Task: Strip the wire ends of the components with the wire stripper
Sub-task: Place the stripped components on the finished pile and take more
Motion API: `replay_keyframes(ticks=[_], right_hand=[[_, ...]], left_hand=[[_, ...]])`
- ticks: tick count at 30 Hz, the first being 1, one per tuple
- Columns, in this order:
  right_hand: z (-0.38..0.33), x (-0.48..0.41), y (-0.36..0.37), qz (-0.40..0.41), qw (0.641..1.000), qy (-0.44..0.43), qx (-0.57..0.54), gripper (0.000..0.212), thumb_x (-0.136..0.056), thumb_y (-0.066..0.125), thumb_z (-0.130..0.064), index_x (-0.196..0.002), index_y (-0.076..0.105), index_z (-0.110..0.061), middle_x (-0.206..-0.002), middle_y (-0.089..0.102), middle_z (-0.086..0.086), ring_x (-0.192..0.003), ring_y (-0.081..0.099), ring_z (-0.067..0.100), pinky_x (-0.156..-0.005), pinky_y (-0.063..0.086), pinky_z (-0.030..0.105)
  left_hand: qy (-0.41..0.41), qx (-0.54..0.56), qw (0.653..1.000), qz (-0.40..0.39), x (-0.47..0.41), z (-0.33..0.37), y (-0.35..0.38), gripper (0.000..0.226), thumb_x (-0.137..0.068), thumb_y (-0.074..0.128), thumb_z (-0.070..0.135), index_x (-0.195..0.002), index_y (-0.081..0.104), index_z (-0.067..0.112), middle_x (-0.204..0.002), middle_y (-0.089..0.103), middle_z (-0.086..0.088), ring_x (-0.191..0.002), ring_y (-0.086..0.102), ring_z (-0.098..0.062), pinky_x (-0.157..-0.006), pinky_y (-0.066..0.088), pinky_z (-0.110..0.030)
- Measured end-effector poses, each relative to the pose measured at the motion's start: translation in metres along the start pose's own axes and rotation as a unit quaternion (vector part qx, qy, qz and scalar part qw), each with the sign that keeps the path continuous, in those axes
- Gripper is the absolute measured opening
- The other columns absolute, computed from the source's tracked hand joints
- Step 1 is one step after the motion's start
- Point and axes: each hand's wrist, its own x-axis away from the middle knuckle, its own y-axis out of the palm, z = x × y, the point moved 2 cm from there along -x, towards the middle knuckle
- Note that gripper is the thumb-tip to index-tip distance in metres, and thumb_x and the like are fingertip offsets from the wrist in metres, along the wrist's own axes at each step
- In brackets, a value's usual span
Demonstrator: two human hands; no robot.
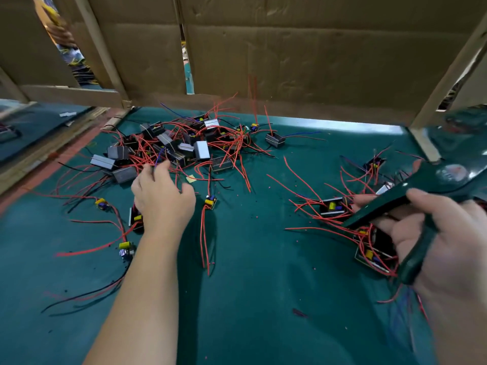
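A heap of small boxed components [181, 146] with red, black and blue wires lies at the back middle of the green table [250, 299]. My left hand [160, 198] reaches into the heap's near edge, its fingertips pinching thin wires [158, 162] there. My right hand [442, 246] at the right grips the dark green wire stripper [411, 204] by its two handles, its head pointing up and right. A second group of components [333, 206] with red wires lies under and beside the stripper.
Loose components [210, 202] and long wires lie scattered at left and centre. A cardboard wall [290, 61] on a wooden frame [448, 75] closes the back. Small red insulation bits dot the table. Another person's sleeve [68, 51] shows through a gap at the top left.
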Motion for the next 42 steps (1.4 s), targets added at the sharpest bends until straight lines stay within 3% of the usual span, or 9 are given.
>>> replay_keyframes(ticks=[3, 6, 10, 14, 19, 23, 28, 33, 42], right_hand=[[0.001, 0.007, 0.009, -0.016, 1.000, 0.007, 0.001, 0.019, -0.079, 0.048, -0.006, -0.073, 0.063, -0.015, -0.068, 0.055, 0.021, -0.073, 0.068, 0.045, -0.069, 0.056, 0.060], [0.002, 0.010, 0.013, -0.010, 1.000, 0.013, 0.017, 0.018, -0.078, 0.048, -0.007, -0.070, 0.063, -0.014, -0.067, 0.039, 0.040, -0.075, 0.067, 0.049, -0.071, 0.054, 0.066], [0.005, 0.010, 0.012, -0.015, 1.000, 0.019, 0.008, 0.013, -0.079, 0.047, -0.007, -0.079, 0.060, -0.009, -0.062, 0.057, 0.017, -0.075, 0.066, 0.049, -0.070, 0.056, 0.063], [0.007, 0.014, 0.017, -0.053, 0.998, 0.038, -0.027, 0.014, -0.079, 0.046, -0.007, -0.087, 0.056, -0.002, -0.068, 0.063, 0.015, -0.074, 0.066, 0.047, -0.072, 0.055, 0.061], [0.009, 0.021, 0.026, -0.111, 0.989, 0.048, -0.086, 0.036, -0.077, 0.044, -0.007, -0.110, 0.058, -0.002, -0.075, 0.069, 0.020, -0.078, 0.065, 0.047, -0.074, 0.053, 0.056], [0.015, 0.031, 0.034, -0.219, 0.968, 0.043, -0.115, 0.081, -0.072, 0.076, -0.026, -0.141, 0.042, -0.002, -0.107, 0.071, 0.015, -0.084, 0.065, 0.045, -0.078, 0.053, 0.052], [0.040, 0.038, 0.046, -0.152, 0.975, 0.145, -0.069, 0.038, -0.071, 0.064, -0.009, -0.105, 0.073, -0.023, -0.086, 0.073, 0.012, -0.076, 0.068, 0.039, -0.069, 0.056, 0.049], [0.048, 0.021, 0.026, -0.016, 0.983, 0.180, 0.012, 0.006, -0.087, 0.056, -0.001, -0.090, 0.052, -0.006, -0.070, 0.061, 0.011, -0.072, 0.068, 0.040, -0.071, 0.055, 0.056], [0.058, 0.016, 0.030, -0.022, 0.976, 0.216, 0.006, 0.011, -0.086, 0.060, -0.004, -0.095, 0.055, -0.008, -0.078, 0.068, 0.010, -0.068, 0.068, 0.036, -0.070, 0.058, 0.053]], left_hand=[[-0.021, -0.095, 0.993, -0.070, 0.002, -0.004, 0.010, 0.048, -0.091, 0.052, 0.033, -0.138, 0.044, 0.028, -0.158, 0.007, -0.023, -0.145, 0.004, -0.036, -0.115, 0.007, -0.049], [-0.030, -0.094, 0.992, -0.075, -0.001, -0.001, 0.012, 0.041, -0.090, 0.050, 0.036, -0.131, 0.050, 0.033, -0.157, 0.011, -0.025, -0.142, 0.010, -0.040, -0.113, 0.010, -0.049], [-0.044, -0.095, 0.993, -0.058, -0.003, -0.001, 0.013, 0.048, -0.090, 0.049, 0.038, -0.136, 0.048, 0.026, -0.151, 0.031, -0.018, -0.135, 0.021, -0.038, -0.107, 0.017, -0.047], [-0.030, 0.032, 0.999, 0.029, -0.002, 0.005, 0.006, 0.055, -0.088, 0.054, 0.029, -0.141, 0.043, 0.018, -0.147, 0.038, -0.004, -0.133, 0.027, -0.032, -0.106, 0.020, -0.047], [0.200, 0.244, 0.945, 0.088, 0.016, 0.025, -0.010, 0.060, -0.081, 0.056, 0.016, -0.140, 0.045, 0.007, -0.138, 0.044, -0.005, -0.127, 0.044, -0.026, -0.109, 0.035, -0.044], [0.281, 0.257, 0.923, 0.050, 0.027, 0.038, -0.010, 0.061, -0.077, 0.059, 0.012, -0.137, 0.050, 0.006, -0.137, 0.048, -0.003, -0.130, 0.042, -0.014, -0.113, 0.031, -0.035], [0.371, 0.246, 0.894, -0.054, 0.037, 0.045, -0.007, 0.056, -0.078, 0.051, 0.036, -0.128, 0.059, 0.011, -0.132, 0.057, 0.000, -0.124, 0.047, -0.012, -0.109, 0.031, -0.037], [0.294, 0.279, 0.911, -0.084, 0.032, 0.037, -0.006, 0.047, -0.086, 0.039, 0.045, -0.122, 0.060, 0.025, -0.126, 0.061, 0.001, -0.125, 0.050, -0.020, -0.105, 0.031, -0.058], [0.257, 0.250, 0.930, -0.080, 0.036, 0.038, -0.003, 0.041, -0.084, 0.034, 0.052, -0.114, 0.058, 0.039, -0.120, 0.059, 0.017, -0.123, 0.047, -0.012, -0.107, 0.027, -0.056]])
